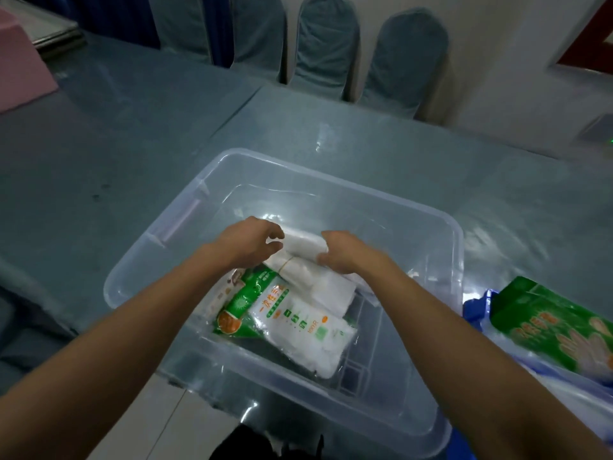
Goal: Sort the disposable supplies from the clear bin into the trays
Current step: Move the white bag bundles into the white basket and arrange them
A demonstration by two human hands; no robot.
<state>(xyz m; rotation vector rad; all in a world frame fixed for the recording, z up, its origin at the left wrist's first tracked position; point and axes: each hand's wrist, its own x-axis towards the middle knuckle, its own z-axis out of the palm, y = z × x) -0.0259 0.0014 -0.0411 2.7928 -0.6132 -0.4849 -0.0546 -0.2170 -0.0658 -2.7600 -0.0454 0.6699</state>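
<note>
A clear plastic bin [331, 184] sits on the table in front of me. Both my hands are inside it. My left hand [247, 242] has curled fingers touching the left end of a white rolled bundle [303, 245]. My right hand [345, 252] grips the bundle's right end. Below it lies a second white bundle [326, 287] tied with a band. A green-and-white packet of disposable gloves [292, 323] rests at the bin's near left, over another packet [219, 295]. At the right edge, a blue tray [472, 310] holds a green glove packet [550, 323].
The table [116, 154] is covered in blue-grey cloth under clear plastic. Several covered chairs [326, 41] stand behind it. A pink box [20, 68] sits at the far left. White floor shows below the bin's near edge.
</note>
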